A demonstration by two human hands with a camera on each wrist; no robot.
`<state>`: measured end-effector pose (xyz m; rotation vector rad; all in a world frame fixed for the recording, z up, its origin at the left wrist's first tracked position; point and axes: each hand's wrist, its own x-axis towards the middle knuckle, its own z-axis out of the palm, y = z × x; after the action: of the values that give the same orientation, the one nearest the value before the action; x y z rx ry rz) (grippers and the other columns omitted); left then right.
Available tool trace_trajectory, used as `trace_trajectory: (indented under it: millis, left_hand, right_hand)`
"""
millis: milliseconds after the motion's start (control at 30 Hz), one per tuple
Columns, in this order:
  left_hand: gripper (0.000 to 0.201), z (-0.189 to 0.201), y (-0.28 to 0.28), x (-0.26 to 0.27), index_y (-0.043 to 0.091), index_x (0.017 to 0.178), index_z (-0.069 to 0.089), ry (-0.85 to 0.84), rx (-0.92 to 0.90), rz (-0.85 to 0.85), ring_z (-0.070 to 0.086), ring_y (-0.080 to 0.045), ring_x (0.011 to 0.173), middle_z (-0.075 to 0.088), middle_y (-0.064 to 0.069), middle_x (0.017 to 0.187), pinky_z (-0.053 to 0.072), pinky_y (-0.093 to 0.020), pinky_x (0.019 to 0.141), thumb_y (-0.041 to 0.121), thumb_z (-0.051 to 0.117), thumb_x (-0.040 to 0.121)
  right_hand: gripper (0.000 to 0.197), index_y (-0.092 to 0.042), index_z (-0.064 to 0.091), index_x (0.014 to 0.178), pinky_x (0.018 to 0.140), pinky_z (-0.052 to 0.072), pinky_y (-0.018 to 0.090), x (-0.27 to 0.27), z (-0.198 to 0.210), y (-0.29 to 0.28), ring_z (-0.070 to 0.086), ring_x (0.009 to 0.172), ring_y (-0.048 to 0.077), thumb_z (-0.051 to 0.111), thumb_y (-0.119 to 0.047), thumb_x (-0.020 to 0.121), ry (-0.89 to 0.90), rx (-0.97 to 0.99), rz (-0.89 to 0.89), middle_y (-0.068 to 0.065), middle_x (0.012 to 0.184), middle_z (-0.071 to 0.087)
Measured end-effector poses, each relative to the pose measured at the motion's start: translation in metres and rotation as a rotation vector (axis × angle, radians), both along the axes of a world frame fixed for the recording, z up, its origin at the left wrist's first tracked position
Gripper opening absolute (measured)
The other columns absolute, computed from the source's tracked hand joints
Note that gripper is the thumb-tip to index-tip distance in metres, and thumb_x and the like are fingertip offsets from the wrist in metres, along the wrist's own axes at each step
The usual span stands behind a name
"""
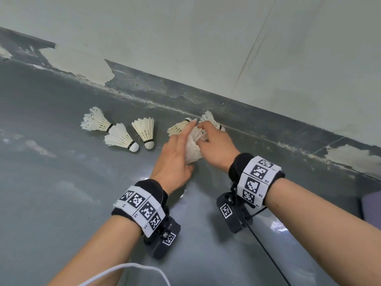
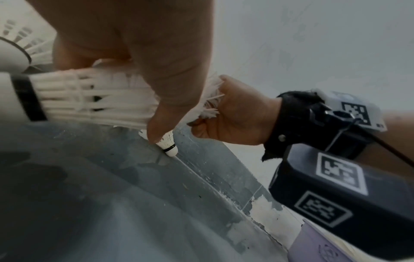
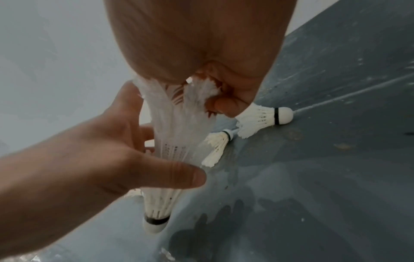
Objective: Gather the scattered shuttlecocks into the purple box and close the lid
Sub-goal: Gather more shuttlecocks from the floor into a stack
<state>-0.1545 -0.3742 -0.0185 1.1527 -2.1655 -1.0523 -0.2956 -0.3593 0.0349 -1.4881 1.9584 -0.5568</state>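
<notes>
My left hand (image 1: 175, 155) holds a nested stack of white feather shuttlecocks (image 1: 192, 150) just above the floor, thumb (image 3: 179, 177) across it and fingers behind. My right hand (image 1: 216, 145) pinches the feather end of the stack (image 3: 174, 127) from the other side. Three loose shuttlecocks (image 1: 120, 138) lie on the floor to the left. Another shuttlecock (image 1: 178, 126) lies just beyond my left fingertips, and one more shuttlecock (image 1: 211, 120) lies against the wall base past my right hand. A corner of the purple box (image 1: 373, 205) shows at the right edge; its lid is out of sight.
The grey floor (image 1: 61, 182) meets a pale wall (image 1: 226, 48) with peeling paint that runs diagonally behind the shuttlecocks. A white cable (image 1: 123, 267) and a black cable (image 1: 268, 252) trail from the wrist cameras near the bottom.
</notes>
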Motion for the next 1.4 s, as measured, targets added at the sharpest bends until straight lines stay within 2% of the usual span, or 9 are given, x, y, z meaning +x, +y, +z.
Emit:
trace_trajectory:
  millis: [200, 267, 433, 600, 833, 967, 1100, 1200, 1400]
  left_hand:
    - [0.097, -0.006, -0.009, 0.019, 0.046, 0.139, 0.015, -0.047, 0.019, 0.05, 0.05, -0.027, 0.098, 0.044, -0.007, 0.111, 0.045, -0.035, 0.085, 0.0, 0.064, 0.069]
    - [0.094, -0.01, -0.013, 0.024, 0.042, 0.138, 0.018, -0.022, 0.026, 0.093, 0.05, -0.024, 0.098, 0.046, -0.006, 0.113, 0.044, -0.031, 0.081, 0.0, 0.066, 0.068]
    - [0.093, -0.014, -0.018, 0.029, 0.043, 0.136, 0.019, -0.003, 0.049, 0.099, 0.052, -0.022, 0.095, 0.05, -0.005, 0.111, 0.042, -0.027, 0.078, 0.002, 0.066, 0.067]
    - [0.096, -0.012, -0.019, 0.026, 0.045, 0.138, 0.016, -0.039, 0.052, 0.096, 0.051, -0.023, 0.097, 0.05, -0.007, 0.113, 0.042, -0.028, 0.08, 0.004, 0.068, 0.069]
    - [0.096, -0.008, -0.02, 0.019, 0.04, 0.142, 0.016, -0.13, 0.053, 0.111, 0.053, -0.028, 0.093, 0.048, -0.009, 0.107, 0.038, -0.028, 0.075, 0.007, 0.071, 0.071]
    - [0.096, -0.005, -0.02, 0.014, 0.036, 0.143, 0.018, -0.114, 0.033, 0.128, 0.053, -0.028, 0.097, 0.051, -0.012, 0.11, 0.039, -0.028, 0.077, 0.005, 0.071, 0.069]
    - [0.103, -0.007, -0.017, 0.008, 0.038, 0.142, 0.013, -0.008, 0.055, 0.134, 0.056, -0.026, 0.104, 0.053, -0.009, 0.118, 0.05, -0.041, 0.087, 0.004, 0.073, 0.066]
    - [0.106, -0.008, -0.015, 0.009, 0.03, 0.146, 0.01, 0.039, 0.139, 0.179, 0.058, -0.021, 0.107, 0.054, -0.004, 0.123, 0.049, -0.034, 0.092, 0.003, 0.075, 0.067]
    - [0.055, -0.002, -0.023, 0.045, 0.011, 0.121, 0.051, -0.034, 0.136, 0.396, 0.051, -0.02, 0.103, 0.052, -0.008, 0.116, 0.035, -0.022, 0.082, 0.007, 0.074, 0.072]
  right_hand:
    - [0.029, -0.022, 0.06, 0.113, 0.088, 0.042, 0.027, 0.009, -0.017, -0.017, 0.053, 0.103, 0.015, 0.05, -0.011, 0.087, -0.182, -0.166, -0.186, 0.001, 0.113, 0.056]
    - [0.037, -0.024, 0.057, 0.121, 0.102, 0.037, 0.033, 0.001, -0.022, -0.023, 0.045, 0.119, 0.02, 0.047, -0.011, 0.088, -0.009, -0.213, -0.152, 0.004, 0.124, 0.047]
    - [0.072, -0.039, 0.029, 0.143, 0.116, 0.006, 0.054, -0.021, -0.047, -0.024, -0.001, 0.143, 0.039, 0.057, -0.015, 0.081, 0.629, 0.27, 0.154, 0.004, 0.157, -0.009]
    - [0.034, -0.007, 0.054, 0.119, 0.101, 0.039, 0.045, -0.031, -0.062, -0.008, 0.033, 0.126, 0.04, 0.05, -0.003, 0.086, 0.528, 0.009, -0.051, 0.013, 0.148, 0.027]
    - [0.022, -0.006, 0.062, 0.111, 0.08, 0.033, 0.018, -0.041, -0.039, -0.01, 0.055, 0.099, 0.026, 0.051, -0.018, 0.096, 0.209, -0.293, -0.325, 0.01, 0.111, 0.056]
    - [0.02, -0.017, 0.063, 0.099, 0.07, 0.04, 0.023, -0.02, -0.015, -0.004, 0.059, 0.086, 0.017, 0.048, -0.031, 0.098, -0.182, -0.325, -0.401, -0.001, 0.095, 0.064]
    - [0.023, -0.014, 0.065, 0.093, 0.084, 0.044, 0.031, -0.003, -0.015, 0.006, 0.056, 0.097, 0.018, 0.048, -0.029, 0.098, -0.197, -0.199, -0.124, 0.003, 0.104, 0.062]
    - [0.024, -0.015, 0.067, 0.107, 0.104, 0.032, 0.031, 0.001, -0.017, 0.006, 0.04, 0.123, 0.016, 0.047, -0.027, 0.099, -0.242, -0.15, -0.001, -0.002, 0.128, 0.048]
    - [0.041, -0.034, 0.042, 0.139, 0.118, 0.017, 0.037, 0.015, -0.005, -0.012, 0.024, 0.142, 0.012, 0.034, -0.025, 0.1, -0.28, -0.22, 0.018, -0.007, 0.152, 0.032]
